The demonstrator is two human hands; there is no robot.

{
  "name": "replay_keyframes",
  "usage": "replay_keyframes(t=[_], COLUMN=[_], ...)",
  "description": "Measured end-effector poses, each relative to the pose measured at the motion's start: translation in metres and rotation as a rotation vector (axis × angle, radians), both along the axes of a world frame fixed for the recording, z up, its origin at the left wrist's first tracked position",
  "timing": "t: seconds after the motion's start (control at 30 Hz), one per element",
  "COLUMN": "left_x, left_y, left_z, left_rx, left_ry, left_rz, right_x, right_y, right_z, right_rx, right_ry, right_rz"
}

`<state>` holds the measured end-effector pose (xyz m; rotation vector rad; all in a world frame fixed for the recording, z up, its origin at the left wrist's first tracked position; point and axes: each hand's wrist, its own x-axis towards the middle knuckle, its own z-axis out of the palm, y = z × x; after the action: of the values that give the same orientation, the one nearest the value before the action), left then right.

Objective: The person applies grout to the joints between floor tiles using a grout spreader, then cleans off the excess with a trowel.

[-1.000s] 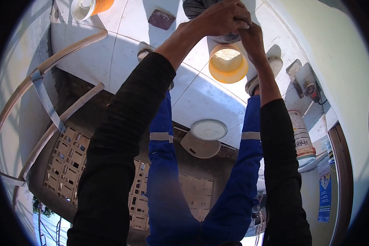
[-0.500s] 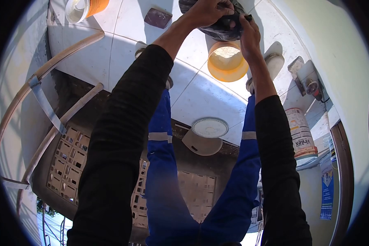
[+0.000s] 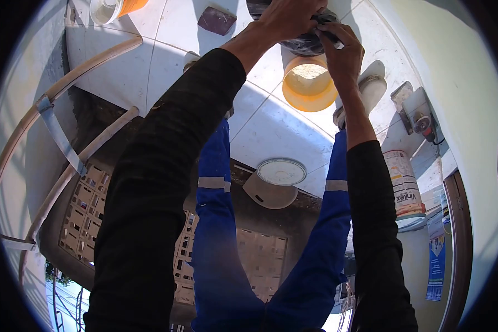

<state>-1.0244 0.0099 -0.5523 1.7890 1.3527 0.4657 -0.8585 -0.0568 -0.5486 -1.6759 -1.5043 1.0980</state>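
A black plastic bag (image 3: 303,46) is at the top of the view, just beyond a round yellow container (image 3: 299,103) with pale material inside. My left hand (image 3: 294,19) has its fingers closed on the bag's upper part, partly cut off by the frame edge. Beside it, my right hand (image 3: 343,52) pinches the gathered plastic between thumb and fingers. Both hands nearly meet. What the bag contains is hidden.
A dark reddish block (image 3: 217,20) lies on the white tiles, near an orange-and-white bucket (image 3: 109,10). On the right are an angle grinder (image 3: 423,124) and a Vinilex paint bucket (image 3: 404,182). A curved rail (image 3: 66,83) runs along the left. A round white lid (image 3: 281,171) lies between my legs.
My right hand has shifted toward my left, its fingers now bent over the plastic at the left hand. My left hand has moved slightly right and up.
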Motion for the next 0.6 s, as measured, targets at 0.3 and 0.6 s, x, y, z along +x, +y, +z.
replay_keyframes(t=[0.3, 0.6], left_x=[-0.013, -0.020], left_y=[0.016, 0.018], left_z=[-0.006, -0.018], left_rx=[-0.257, -0.319], left_ry=[-0.024, -0.088], left_rz=[-0.132, 0.171], right_x=[0.000, -0.007], right_y=[-0.002, -0.028], right_z=[-0.008, -0.009], right_rx=[0.200, 0.115], right_ry=[-0.309, -0.373], right_rz=[0.067, 0.023])
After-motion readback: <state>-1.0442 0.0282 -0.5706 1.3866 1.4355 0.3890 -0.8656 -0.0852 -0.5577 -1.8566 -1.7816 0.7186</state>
